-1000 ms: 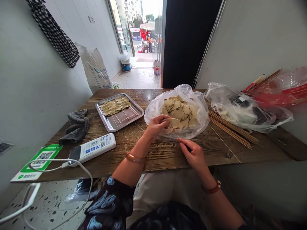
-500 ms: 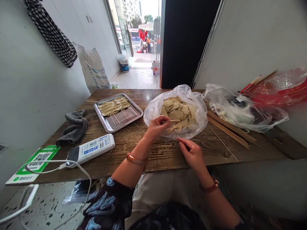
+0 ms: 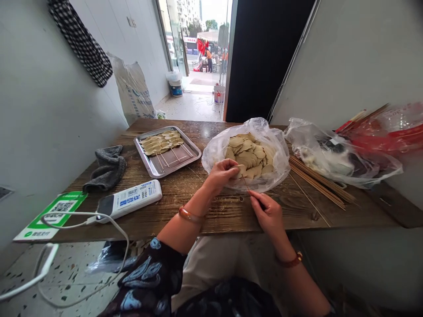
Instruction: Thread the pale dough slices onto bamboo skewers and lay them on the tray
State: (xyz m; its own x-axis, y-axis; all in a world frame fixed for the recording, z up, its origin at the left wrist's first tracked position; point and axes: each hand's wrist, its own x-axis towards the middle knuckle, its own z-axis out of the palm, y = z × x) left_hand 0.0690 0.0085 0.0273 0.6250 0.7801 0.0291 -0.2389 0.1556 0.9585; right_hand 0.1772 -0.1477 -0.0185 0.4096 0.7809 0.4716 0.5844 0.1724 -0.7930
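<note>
My left hand (image 3: 222, 175) pinches a thin, pale beige slice (image 3: 240, 170) above the near side of an open plastic bag (image 3: 211, 152). The bag is heaped with similar round slices (image 3: 246, 152). A slim wooden skewer (image 3: 246, 184) is gripped near its lower end in my right hand (image 3: 268, 212), its upper part reaching the slice. Whether the tip has passed through the slice I cannot tell. To the left, a metal tray (image 3: 155, 171) bears rows of slices threaded on skewers (image 3: 161, 143), with bare stick ends toward me.
Loose bamboo skewers (image 3: 317, 185) lie right of the bag, beside another clear bag (image 3: 343, 163) and red packaging (image 3: 380, 125). A grey cloth (image 3: 105, 169), a white device (image 3: 132, 200) with a cable (image 3: 124, 233), and a green QR card (image 3: 53, 218) occupy the table's left side.
The whole view has shifted slightly, so the scene sits a little further right. Both hands keep their grips; the slice now shows more of its face beside the skewer's tip.
</note>
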